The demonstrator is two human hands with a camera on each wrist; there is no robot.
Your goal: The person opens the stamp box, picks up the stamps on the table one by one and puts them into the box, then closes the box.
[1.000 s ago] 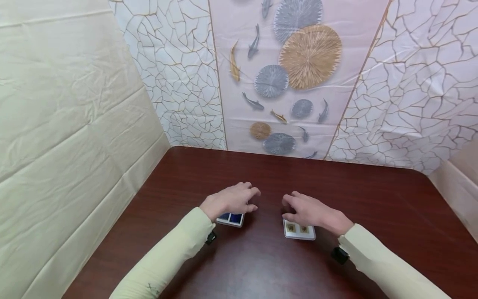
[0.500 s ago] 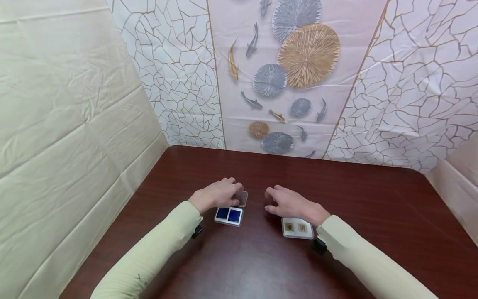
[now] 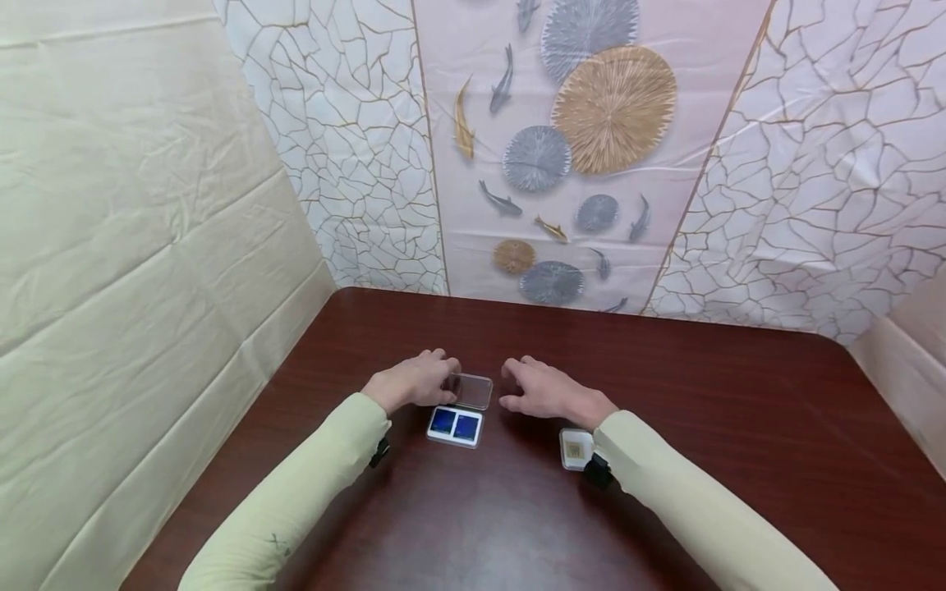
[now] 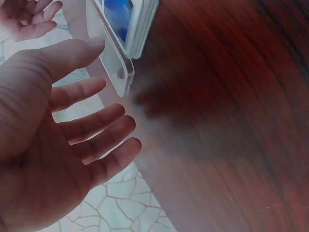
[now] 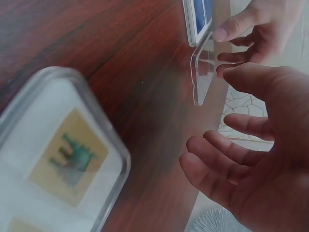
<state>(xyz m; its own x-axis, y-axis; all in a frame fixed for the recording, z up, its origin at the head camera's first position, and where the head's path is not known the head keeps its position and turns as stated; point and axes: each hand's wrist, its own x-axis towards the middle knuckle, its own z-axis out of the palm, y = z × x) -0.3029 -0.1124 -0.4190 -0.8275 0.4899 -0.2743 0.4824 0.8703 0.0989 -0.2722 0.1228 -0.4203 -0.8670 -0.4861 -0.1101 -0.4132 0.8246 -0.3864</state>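
Observation:
A clear plastic lid [image 3: 473,392] lies on the table just beyond a white case [image 3: 454,443] with two dark blue squares. My left hand [image 3: 417,380] is at the lid's left end, fingers apart and loosely bent; whether it touches the lid I cannot tell. In the left wrist view its thumb [image 4: 79,57] overlaps the lid's edge. My right hand [image 3: 550,390] hovers to the right of the lid, fingers loosely bent, holding nothing. Under the right forearm sits a second white case [image 3: 567,462] with gold-toned squares, partly hidden by the wrist.
The dark red wooden table [image 3: 473,525] extends around both cases. A patterned backdrop [image 3: 554,164] stands behind its far edge, and a cream cloth [image 3: 148,246] hangs along the left side. Each sleeve carries a black wrist camera [image 3: 597,470].
Both hands have shifted left. The clear lid, hidden at first, has come into view beyond the blue-square case. My right forearm now covers more of the gold-square case.

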